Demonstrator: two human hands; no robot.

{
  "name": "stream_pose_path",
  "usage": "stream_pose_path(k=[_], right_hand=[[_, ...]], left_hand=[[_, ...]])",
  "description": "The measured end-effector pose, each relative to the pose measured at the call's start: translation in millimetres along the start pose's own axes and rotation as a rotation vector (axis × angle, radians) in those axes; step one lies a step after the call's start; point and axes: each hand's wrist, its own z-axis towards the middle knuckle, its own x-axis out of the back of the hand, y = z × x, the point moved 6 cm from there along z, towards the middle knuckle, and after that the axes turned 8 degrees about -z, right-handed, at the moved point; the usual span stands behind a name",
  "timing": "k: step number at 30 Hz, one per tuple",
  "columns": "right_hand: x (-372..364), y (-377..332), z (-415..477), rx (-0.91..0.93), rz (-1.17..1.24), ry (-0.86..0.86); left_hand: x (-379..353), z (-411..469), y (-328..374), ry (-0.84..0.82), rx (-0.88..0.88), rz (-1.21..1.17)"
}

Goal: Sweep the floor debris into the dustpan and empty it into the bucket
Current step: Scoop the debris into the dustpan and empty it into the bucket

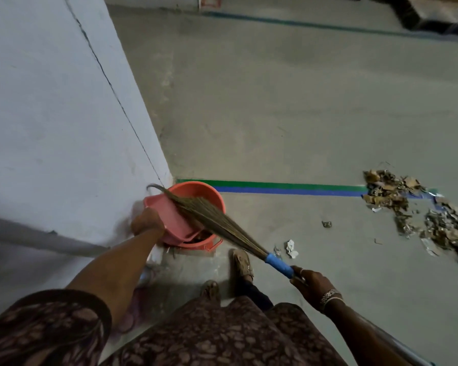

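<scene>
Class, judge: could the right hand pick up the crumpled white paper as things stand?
Probably not: the right hand grips the broom, and the paper lies down on the floor.

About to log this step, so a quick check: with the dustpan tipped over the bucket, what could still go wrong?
1. The broom bristles lie across the dustpan and reach past the bucket rim, so a flick could throw debris out by the wall.
2. The bucket stands near the foot; a nudge might tip it.
3. The debris pile on the right is unswept, so more loads are needed.
</scene>
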Motion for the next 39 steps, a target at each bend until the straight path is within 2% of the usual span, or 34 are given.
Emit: stream_pose_path(k=[4, 9, 17, 22, 24, 27, 28, 30, 34, 36, 39], right_hand=[[-15, 8, -19, -0.091, 0.056, 0.028], [-30, 19, -33, -0.186, 0.151, 0.037], [-63, 62, -22, -0.265, 0.135, -0.232], [-100, 87, 1, -0.399, 0.378, -0.375], [-133, 104, 15, -0.434, 0.455, -0.459], [-185, 136, 36, -0.410, 0.458, -0.551], [-195, 144, 43, -0.423, 0.511, -0.540], [-210, 155, 55, -0.429, 0.598, -0.511], [-239, 185, 85, -0.424, 0.603, -0.459], [-248, 205, 101, -0.461, 0.654, -0.397], [-253, 253, 121, -0.614, 0.739, -0.307]], left_hand=[[-5, -5, -15, 0.038, 0.007, -0.038], [-15, -25, -21, 0.032, -0.153, -0.008], [-42, -80, -2, -0.064, -0.296, -0.137], [-108, -116, 37, -0.200, -0.380, -0.229], [-130, -133, 59, -0.259, -0.340, -0.132], [-188, -143, 80, -0.291, -0.449, -0.023], [-213, -140, 83, -0.282, -0.479, 0.001], [-253, -140, 88, -0.339, -0.403, 0.041], [-257, -174, 143, -0.345, -0.175, 0.042], [-268, -177, 154, -0.326, -0.166, 0.040], [-283, -185, 189, -0.385, -0.194, -0.013]])
